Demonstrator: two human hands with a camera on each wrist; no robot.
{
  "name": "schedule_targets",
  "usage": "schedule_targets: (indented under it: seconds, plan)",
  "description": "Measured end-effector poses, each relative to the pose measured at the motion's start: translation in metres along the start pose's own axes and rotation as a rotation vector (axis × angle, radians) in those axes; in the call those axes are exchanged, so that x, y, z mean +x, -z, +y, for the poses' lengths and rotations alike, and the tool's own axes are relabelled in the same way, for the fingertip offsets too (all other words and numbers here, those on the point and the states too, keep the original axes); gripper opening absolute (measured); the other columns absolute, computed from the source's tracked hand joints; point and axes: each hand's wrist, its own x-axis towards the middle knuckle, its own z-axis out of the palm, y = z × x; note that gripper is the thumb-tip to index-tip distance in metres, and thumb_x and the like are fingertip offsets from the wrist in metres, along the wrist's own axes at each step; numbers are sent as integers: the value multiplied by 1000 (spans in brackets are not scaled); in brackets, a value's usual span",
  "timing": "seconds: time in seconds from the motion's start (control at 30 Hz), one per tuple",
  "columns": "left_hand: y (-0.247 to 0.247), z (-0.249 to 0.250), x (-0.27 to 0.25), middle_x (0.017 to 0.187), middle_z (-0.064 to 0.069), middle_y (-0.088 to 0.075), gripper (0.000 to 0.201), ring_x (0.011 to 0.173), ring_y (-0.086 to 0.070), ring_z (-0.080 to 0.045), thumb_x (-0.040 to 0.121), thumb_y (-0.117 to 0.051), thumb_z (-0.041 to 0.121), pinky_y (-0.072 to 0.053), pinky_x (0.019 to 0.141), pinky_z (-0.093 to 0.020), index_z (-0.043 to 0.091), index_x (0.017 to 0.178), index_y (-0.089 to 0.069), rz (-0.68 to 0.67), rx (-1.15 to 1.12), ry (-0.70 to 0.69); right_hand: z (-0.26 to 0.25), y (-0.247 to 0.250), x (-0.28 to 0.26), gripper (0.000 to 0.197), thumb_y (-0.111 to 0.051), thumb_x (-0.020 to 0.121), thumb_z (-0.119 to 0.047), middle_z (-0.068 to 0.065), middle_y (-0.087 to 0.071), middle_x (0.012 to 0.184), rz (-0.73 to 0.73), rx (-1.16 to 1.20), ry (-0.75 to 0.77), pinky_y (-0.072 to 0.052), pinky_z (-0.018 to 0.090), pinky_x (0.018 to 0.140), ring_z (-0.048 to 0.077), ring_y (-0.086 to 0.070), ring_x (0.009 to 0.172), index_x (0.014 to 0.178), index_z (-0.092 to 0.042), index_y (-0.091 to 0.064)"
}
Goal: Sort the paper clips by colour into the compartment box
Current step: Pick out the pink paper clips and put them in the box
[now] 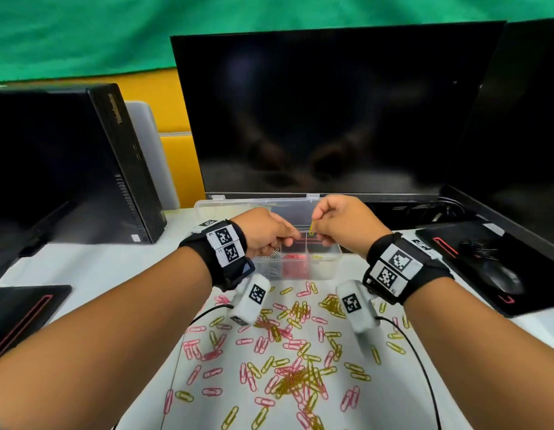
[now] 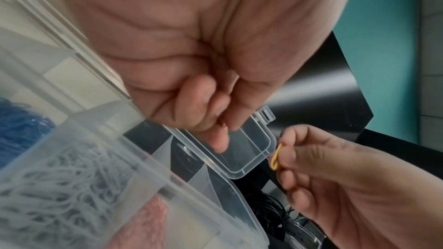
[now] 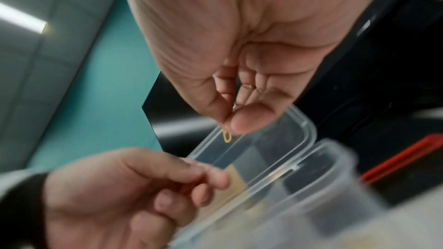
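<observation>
Right hand (image 1: 341, 223) pinches yellow clip (image 1: 311, 227) upright between thumb and fingertip, above right end of compartment box (image 1: 333, 259). Left hand (image 1: 266, 232) curled over box's middle; whether it holds clip, cannot tell. Box sits at table's (image 1: 92, 268) far edge, lid open; white, red, yellow sections part filled. Step: dropping yellow. Next: release over yellow section, clear of divider. Pink, yellow clips (image 1: 288, 361) litter near edge.
</observation>
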Motion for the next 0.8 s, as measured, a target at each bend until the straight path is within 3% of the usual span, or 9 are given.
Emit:
schedule_targets:
  seconds: [0.07, 0.13, 0.23, 0.33, 0.43, 0.53, 0.6, 0.7, 0.8]
  plan:
    - [0, 5, 7, 76, -9, -65, 18, 52, -46, -10, 95, -61, 8, -39, 43, -19, -4, 103, -71, 63, -13, 61, 5, 14, -1, 19, -64, 85, 2, 8, -72, 69, 20, -186, 11, -58, 33, 61, 19, -65, 54, 80, -16, -66]
    - [-2, 9, 13, 88, -14, -64, 20, 68, -59, -18, 97, -59, 12, -56, 61, -28, -3, 110, -63, 68, -109, 104, 8, 34, -10, 18, -65, 86, -4, 0, -72, 75, -13, -418, 19, -58, 30, 62, 17, -67, 60, 87, -21, -72]
    - [-7, 15, 16, 100, -17, -58, 14, 88, -57, -27, 100, -55, 18, -53, 89, -38, 4, 104, -56, 16, -168, 153, 15, 61, -36, 20, -64, 89, -8, -11, -68, 78, -139, -739, 31, -48, 13, 62, 5, -63, 68, 88, -24, -76]
    - [-9, 16, 9, 93, -11, -56, 8, 80, -54, -22, 98, -52, 8, -50, 79, -34, 8, 98, -59, 12, -158, 95, 31, 71, -65, 26, -62, 87, -15, -17, -69, 89, -306, -972, -45, -52, 21, 75, 5, -64, 85, 83, -36, -76]
    - [-4, 11, -6, 102, -11, -60, 29, 92, -58, -21, 95, -48, -2, -53, 82, -30, 5, 115, -68, 41, -129, -32, 53, 68, -86, 22, -64, 84, -20, -19, -68, 90, -440, -1060, -88, -55, 28, 80, 6, -63, 86, 82, -40, -73]
    - [14, 3, -35, 114, -14, -69, 29, 106, -66, -25, 94, -54, -3, -53, 92, -31, 6, 116, -70, 51, -78, -117, 70, 68, -97, 17, -63, 86, -27, -20, -64, 95, -497, -1124, -1, -47, 21, 76, 6, -60, 90, 89, -42, -68]
    - [33, -11, -62, 105, -9, -74, 19, 97, -70, -14, 93, -61, 2, -55, 87, -27, 10, 107, -73, 76, 159, -177, 74, 71, -101, 13, -58, 89, -32, -21, -61, 95, -504, -1135, 43, -44, 18, 75, 2, -57, 90, 89, -43, -65]
    - [66, -47, -105, 82, 19, -68, 15, 73, -60, 12, 92, -65, 15, -43, 66, -4, 28, 95, -73, 84, 778, -253, 78, 75, -106, 10, -53, 90, -36, -19, -57, 91, -500, -1130, 73, -46, 18, 75, 0, -55, 83, 84, -39, -60]
    - [93, -90, -137, 91, 25, -66, 18, 82, -58, 9, 91, -60, 26, -44, 77, -6, 38, 99, -71, 13, 1097, -113, 82, 77, -104, 9, -53, 83, -31, -19, -60, 84, -439, -1062, 29, -51, 23, 70, 2, -57, 75, 83, -40, -58]
